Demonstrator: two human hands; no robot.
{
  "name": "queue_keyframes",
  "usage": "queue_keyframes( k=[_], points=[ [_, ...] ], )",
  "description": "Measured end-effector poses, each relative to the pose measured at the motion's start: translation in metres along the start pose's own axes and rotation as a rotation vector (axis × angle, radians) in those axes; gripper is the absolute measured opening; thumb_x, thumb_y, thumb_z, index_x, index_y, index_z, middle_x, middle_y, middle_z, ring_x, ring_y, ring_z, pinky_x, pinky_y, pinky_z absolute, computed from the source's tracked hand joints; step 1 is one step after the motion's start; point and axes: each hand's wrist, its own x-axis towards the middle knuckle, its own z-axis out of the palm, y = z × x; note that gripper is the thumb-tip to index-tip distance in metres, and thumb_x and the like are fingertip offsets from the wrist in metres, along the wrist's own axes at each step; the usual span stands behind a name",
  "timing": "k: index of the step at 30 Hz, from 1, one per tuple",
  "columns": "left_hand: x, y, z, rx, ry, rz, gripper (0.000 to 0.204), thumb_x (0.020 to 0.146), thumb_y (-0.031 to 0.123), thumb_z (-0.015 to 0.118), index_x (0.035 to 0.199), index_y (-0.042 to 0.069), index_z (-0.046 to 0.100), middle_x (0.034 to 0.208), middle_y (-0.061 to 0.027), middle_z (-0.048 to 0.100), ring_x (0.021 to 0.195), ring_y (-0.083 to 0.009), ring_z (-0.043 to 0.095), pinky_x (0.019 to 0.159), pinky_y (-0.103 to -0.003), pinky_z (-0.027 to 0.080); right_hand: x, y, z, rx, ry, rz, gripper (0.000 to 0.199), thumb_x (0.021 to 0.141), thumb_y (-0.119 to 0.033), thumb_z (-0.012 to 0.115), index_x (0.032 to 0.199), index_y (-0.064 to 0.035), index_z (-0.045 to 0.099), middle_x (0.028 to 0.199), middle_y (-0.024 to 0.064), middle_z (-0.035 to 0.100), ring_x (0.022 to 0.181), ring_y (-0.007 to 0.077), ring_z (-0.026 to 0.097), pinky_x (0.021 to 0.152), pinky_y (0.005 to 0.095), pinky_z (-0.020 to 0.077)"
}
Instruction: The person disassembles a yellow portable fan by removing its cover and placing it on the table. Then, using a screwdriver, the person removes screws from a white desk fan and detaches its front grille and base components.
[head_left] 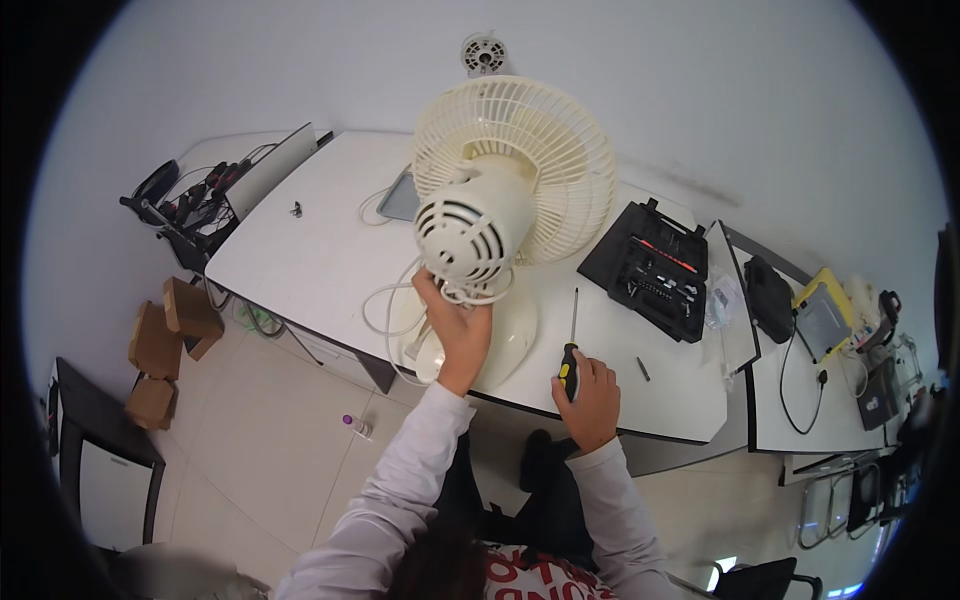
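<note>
Gripping the cream-coloured fan below its slotted motor housing, the left of the two hands is wrapped on the neck at the centre of the frame, some of its fingers hidden behind. The fan stands on the white surface, its round cage toward the upper middle and its base just below the grip. A pale cord loops out left of the base. Well apart from that, right of centre, the right hand is closed around the black-and-yellow handle of a screwdriver, whose shaft points toward the top of the frame. Near it, farther right, lies a small dark rod; above that, an open black tool case holds bits and a red-striped tool.
</note>
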Motion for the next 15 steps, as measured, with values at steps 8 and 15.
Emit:
queue_keyframes(
  k=[8, 15],
  points=[
    [0.001, -0.036, 0.042, 0.130, -0.031, -0.139, 0.056, 0.080, 0.012, 0.072, 0.121, -0.002, 0.037, 0.112, -0.0242, 0.054, 0.102, -0.0359, 0.057, 0.087, -0.037, 0.044, -0.011, -0.007, -0.010, -0.023, -0.055, 0.102, 0.047, 0.081, -0.013, 0.060, 0.128, -0.0124, 0.055, 0.109, 0.0120, 0.056, 0.090, 0.0292, 0.057, 0.072, 0.0401, 0.0521],
    [0.007, -0.061, 0.075, 0.188, 0.035, -0.097, 0.056, 0.078, 0.012, 0.071, 0.121, -0.003, 0.038, 0.105, -0.0256, 0.057, 0.098, -0.0426, 0.055, 0.086, -0.044, 0.042, -0.018, 0.013, -0.002, 0.068, 0.103, 0.103, 0.042, 0.082, -0.004, 0.055, 0.124, -0.0122, 0.060, 0.104, 0.0122, 0.056, 0.088, 0.0294, 0.057, 0.075, 0.0395, 0.0486]
  ],
)
